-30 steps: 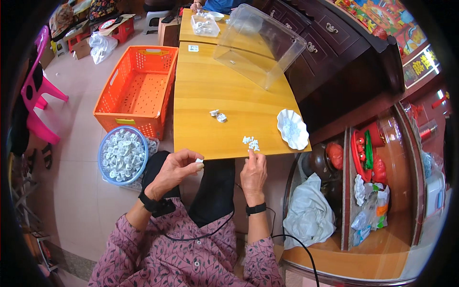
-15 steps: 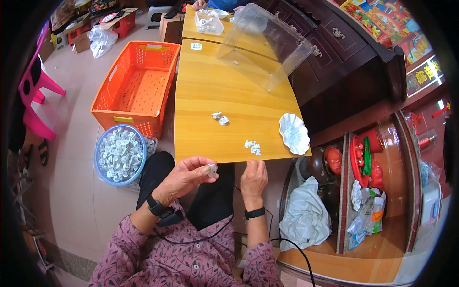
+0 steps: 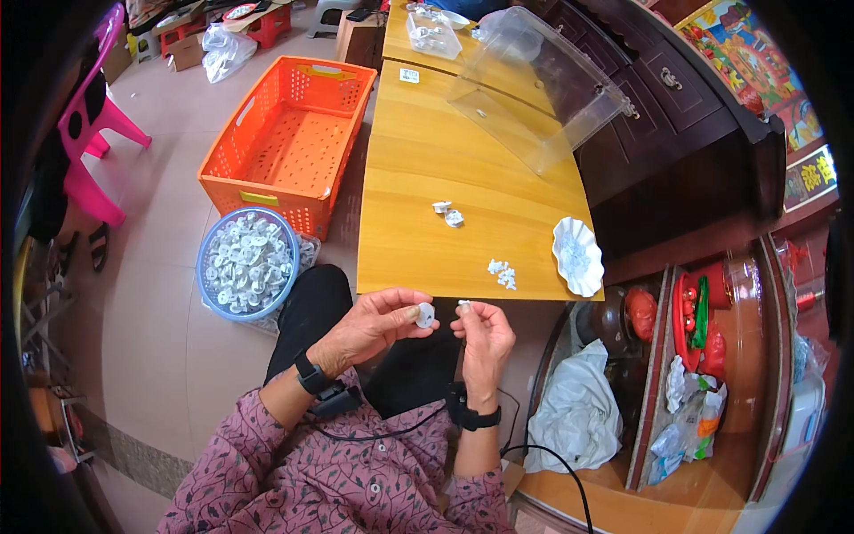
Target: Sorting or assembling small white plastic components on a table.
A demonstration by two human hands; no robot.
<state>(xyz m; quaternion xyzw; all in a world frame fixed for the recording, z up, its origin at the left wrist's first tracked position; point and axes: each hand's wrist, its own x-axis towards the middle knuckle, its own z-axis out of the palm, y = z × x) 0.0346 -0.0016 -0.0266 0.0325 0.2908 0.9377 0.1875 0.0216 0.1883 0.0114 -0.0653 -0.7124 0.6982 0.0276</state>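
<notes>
Crate [image 3: 294, 210] of orange plastic stands beyond the left hand [image 3: 382, 322] and to its left. See-through tub [image 3: 574, 133] sits on the table [image 3: 400, 178], well beyond the right hand [image 3: 486, 338]. Blue basket [image 3: 247, 316], heaped with white plastic parts [image 3: 249, 267], is left of the left hand. Fluted white dish [image 3: 587, 285], ahead and right of the right hand, holds small pale bits [image 3: 576, 256]. The left hand pinches a round white disc [image 3: 426, 315] between thumb and fingers; near it, the right hand, fingers curled, pinches a tiny white piece [image 3: 463, 303].
</notes>
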